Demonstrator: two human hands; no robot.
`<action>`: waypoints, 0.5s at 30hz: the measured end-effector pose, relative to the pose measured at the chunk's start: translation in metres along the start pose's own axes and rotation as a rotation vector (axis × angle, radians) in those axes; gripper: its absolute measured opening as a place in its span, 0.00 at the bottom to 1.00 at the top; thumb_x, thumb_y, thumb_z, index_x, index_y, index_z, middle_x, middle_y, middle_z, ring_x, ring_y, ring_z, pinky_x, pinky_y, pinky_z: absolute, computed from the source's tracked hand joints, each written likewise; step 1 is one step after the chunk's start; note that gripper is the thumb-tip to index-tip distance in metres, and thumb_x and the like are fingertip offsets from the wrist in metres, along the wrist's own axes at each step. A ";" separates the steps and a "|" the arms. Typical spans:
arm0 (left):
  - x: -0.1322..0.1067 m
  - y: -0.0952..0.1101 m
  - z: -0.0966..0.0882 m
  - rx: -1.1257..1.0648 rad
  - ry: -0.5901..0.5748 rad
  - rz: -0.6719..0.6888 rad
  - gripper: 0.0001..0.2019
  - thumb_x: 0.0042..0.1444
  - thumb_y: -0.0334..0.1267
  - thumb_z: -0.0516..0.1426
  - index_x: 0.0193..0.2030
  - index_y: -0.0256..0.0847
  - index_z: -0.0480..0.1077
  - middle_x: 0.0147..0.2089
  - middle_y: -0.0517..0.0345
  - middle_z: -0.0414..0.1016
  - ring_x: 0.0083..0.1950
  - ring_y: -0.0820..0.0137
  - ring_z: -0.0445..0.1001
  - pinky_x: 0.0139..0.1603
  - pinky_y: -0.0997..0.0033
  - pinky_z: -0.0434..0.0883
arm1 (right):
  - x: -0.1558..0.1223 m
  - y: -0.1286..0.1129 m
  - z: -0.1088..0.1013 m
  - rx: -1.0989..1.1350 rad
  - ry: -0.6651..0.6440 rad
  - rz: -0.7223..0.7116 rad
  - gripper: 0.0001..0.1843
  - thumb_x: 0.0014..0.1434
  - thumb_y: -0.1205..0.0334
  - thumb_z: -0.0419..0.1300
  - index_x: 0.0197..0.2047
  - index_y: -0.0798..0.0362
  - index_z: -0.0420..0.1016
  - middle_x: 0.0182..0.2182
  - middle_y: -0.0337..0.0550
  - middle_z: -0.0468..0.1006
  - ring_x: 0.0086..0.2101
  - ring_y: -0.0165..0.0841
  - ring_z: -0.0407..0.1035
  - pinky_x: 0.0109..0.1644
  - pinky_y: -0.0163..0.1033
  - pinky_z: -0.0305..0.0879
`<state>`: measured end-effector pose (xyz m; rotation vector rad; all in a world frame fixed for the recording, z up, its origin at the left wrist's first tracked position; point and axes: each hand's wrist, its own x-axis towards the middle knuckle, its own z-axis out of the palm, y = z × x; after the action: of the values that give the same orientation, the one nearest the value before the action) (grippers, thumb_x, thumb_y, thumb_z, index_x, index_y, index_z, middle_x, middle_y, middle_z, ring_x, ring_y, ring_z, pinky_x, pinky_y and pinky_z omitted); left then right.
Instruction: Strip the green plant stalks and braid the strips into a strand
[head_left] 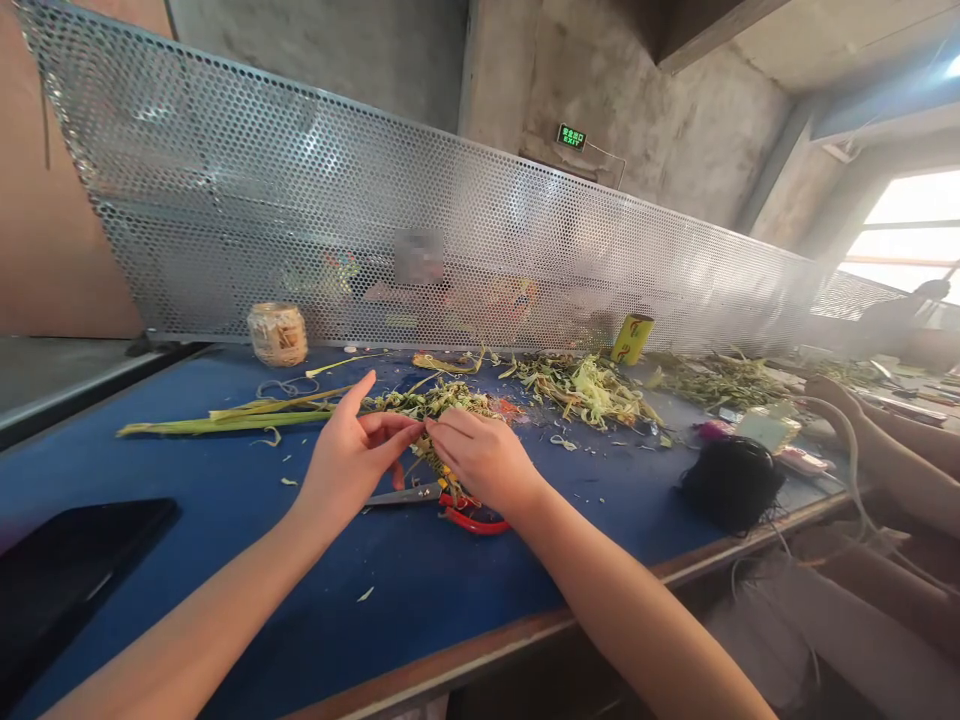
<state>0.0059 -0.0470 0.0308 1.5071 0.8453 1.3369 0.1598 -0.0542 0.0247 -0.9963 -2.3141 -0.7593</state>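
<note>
My left hand [352, 450] and my right hand [480, 455] meet over the blue table [420, 580], both pinching a small woven piece of green and yellow leaf strips [429, 440]. The left index finger sticks up while thumb and other fingers pinch. The right hand's fingers curl round the piece. Red-handled scissors [450, 505] lie on the table just under the right hand. Long green leaf blades [225, 415] lie to the left of my hands.
A perforated metal screen [375, 220] stands along the table's far side. Leaf scraps [585, 385], a jar [277, 333], a yellow tube [631, 338], a black bundle [731, 480] and a dark tablet [67, 570] lie around. Another person's arms [885, 430] rest at the right.
</note>
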 end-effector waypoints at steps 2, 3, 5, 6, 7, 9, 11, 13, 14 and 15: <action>0.000 0.001 0.001 -0.004 0.005 -0.018 0.44 0.43 0.32 0.61 0.63 0.37 0.40 0.32 0.55 0.74 0.14 0.78 0.64 0.12 0.75 0.64 | 0.000 0.000 0.000 0.009 0.013 -0.003 0.11 0.59 0.71 0.48 0.32 0.58 0.70 0.29 0.45 0.71 0.32 0.30 0.67 0.36 0.32 0.64; 0.000 0.001 0.002 -0.011 0.006 -0.030 0.43 0.43 0.32 0.61 0.63 0.36 0.41 0.32 0.55 0.74 0.14 0.78 0.64 0.12 0.75 0.64 | 0.000 0.000 -0.001 0.011 0.017 -0.005 0.11 0.59 0.71 0.48 0.33 0.59 0.71 0.29 0.45 0.71 0.31 0.30 0.67 0.36 0.32 0.64; 0.000 0.001 0.002 -0.034 0.004 -0.050 0.41 0.43 0.33 0.62 0.61 0.36 0.44 0.32 0.55 0.73 0.14 0.78 0.64 0.12 0.75 0.65 | 0.000 0.000 -0.002 0.020 0.026 -0.002 0.11 0.59 0.70 0.47 0.33 0.59 0.71 0.29 0.46 0.71 0.31 0.30 0.67 0.35 0.32 0.64; 0.001 0.001 0.002 -0.048 0.004 -0.058 0.40 0.42 0.33 0.62 0.61 0.35 0.46 0.32 0.55 0.73 0.15 0.78 0.64 0.12 0.75 0.65 | 0.000 0.000 -0.002 0.029 0.033 0.003 0.12 0.59 0.70 0.47 0.33 0.58 0.71 0.29 0.46 0.71 0.31 0.29 0.67 0.35 0.32 0.64; 0.001 0.000 0.003 -0.060 0.007 -0.063 0.39 0.42 0.33 0.62 0.60 0.35 0.47 0.32 0.56 0.73 0.15 0.78 0.64 0.12 0.75 0.64 | 0.000 0.000 -0.003 0.039 0.041 0.009 0.12 0.59 0.70 0.47 0.33 0.58 0.71 0.30 0.46 0.71 0.31 0.29 0.67 0.35 0.32 0.63; 0.002 -0.001 0.002 -0.075 0.022 -0.074 0.38 0.41 0.33 0.62 0.58 0.34 0.50 0.32 0.56 0.72 0.16 0.77 0.65 0.12 0.76 0.64 | 0.000 0.000 -0.003 0.055 0.059 0.019 0.13 0.60 0.69 0.46 0.33 0.57 0.71 0.30 0.45 0.72 0.31 0.29 0.67 0.35 0.32 0.63; 0.003 -0.001 0.002 -0.077 0.033 -0.079 0.36 0.41 0.34 0.62 0.57 0.33 0.51 0.31 0.57 0.70 0.16 0.78 0.64 0.12 0.76 0.64 | 0.000 0.000 -0.004 0.059 0.078 0.038 0.13 0.60 0.68 0.46 0.34 0.55 0.72 0.30 0.44 0.72 0.31 0.28 0.67 0.35 0.31 0.63; 0.004 -0.002 0.001 -0.076 0.028 -0.078 0.35 0.42 0.35 0.61 0.57 0.33 0.51 0.31 0.59 0.69 0.16 0.78 0.64 0.13 0.75 0.64 | -0.001 -0.001 -0.004 0.056 0.103 0.059 0.13 0.59 0.66 0.46 0.34 0.54 0.72 0.30 0.42 0.73 0.30 0.27 0.68 0.33 0.31 0.62; 0.004 -0.002 0.001 -0.074 0.024 -0.076 0.35 0.42 0.35 0.61 0.57 0.33 0.51 0.31 0.59 0.69 0.17 0.78 0.64 0.14 0.75 0.64 | -0.001 -0.001 -0.004 0.054 0.119 0.072 0.13 0.59 0.66 0.47 0.34 0.53 0.73 0.30 0.41 0.74 0.30 0.26 0.68 0.32 0.31 0.61; 0.004 -0.002 0.001 -0.071 0.020 -0.075 0.35 0.43 0.36 0.61 0.57 0.33 0.52 0.32 0.59 0.68 0.17 0.78 0.64 0.14 0.75 0.64 | -0.001 -0.001 -0.003 0.055 0.135 0.086 0.13 0.59 0.65 0.47 0.34 0.52 0.73 0.29 0.40 0.74 0.29 0.26 0.68 0.31 0.31 0.61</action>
<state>0.0077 -0.0428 0.0300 1.3962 0.8507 1.3155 0.1601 -0.0577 0.0262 -0.9824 -2.1515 -0.7030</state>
